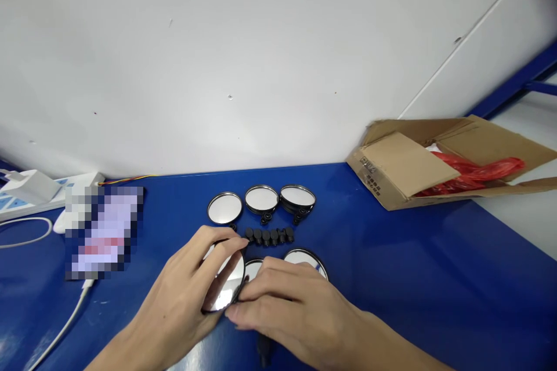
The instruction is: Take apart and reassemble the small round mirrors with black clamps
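My left hand (183, 284) is closed around a round black-rimmed mirror (230, 284), fingers over its glass and tilted above the table. At the mirror's lower right edge, my right hand (291, 301) has its fingertips pinched together; what lies between them is hidden. Partly behind the right hand are another round mirror (253, 268) and a further one (300, 255). A black part (263, 351) shows below my right hand. Just beyond the hands lies a row of several small black knobs (266, 237).
Farther back are a round mirror (225, 208), a middle mirror (261, 199) and a stacked mirror (297, 196). A phone (107, 232) with a white cable (65, 324) and a power strip (82, 182) are left. An open cardboard box (409, 165) holds red plastic (478, 171) at right.
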Action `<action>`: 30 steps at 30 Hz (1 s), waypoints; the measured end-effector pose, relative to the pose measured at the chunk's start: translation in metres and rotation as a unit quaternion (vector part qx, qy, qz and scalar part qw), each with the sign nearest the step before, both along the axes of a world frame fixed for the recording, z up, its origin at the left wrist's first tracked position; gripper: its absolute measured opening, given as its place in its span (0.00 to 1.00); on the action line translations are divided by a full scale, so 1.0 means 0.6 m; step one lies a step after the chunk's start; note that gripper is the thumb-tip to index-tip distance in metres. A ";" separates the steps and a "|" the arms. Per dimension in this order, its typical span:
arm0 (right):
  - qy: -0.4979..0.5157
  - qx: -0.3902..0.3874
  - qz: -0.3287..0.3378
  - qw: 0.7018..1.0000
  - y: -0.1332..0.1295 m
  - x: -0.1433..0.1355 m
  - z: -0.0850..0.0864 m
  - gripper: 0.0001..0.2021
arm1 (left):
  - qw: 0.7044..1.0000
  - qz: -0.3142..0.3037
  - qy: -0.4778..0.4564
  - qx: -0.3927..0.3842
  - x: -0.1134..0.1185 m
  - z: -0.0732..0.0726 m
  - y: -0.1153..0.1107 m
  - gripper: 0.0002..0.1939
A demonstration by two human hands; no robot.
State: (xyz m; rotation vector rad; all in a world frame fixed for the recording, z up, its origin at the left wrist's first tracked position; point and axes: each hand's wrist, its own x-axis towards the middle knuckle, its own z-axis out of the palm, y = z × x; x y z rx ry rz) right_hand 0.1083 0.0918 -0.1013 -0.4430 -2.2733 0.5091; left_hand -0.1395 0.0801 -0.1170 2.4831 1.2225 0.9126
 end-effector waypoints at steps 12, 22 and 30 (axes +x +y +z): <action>0.066 -0.009 -0.191 0.979 0.053 0.029 -0.002 0.08 | 0.985 0.168 -0.010 0.046 0.012 0.014 0.006 0.24; -0.004 -0.048 -0.229 0.972 0.079 0.040 -0.026 0.09 | 0.989 0.145 -0.015 0.020 0.013 0.014 0.005 0.16; -0.014 -0.043 -0.219 0.975 0.083 0.041 -0.027 0.12 | 0.999 0.041 -0.007 0.021 0.014 0.019 -0.006 0.10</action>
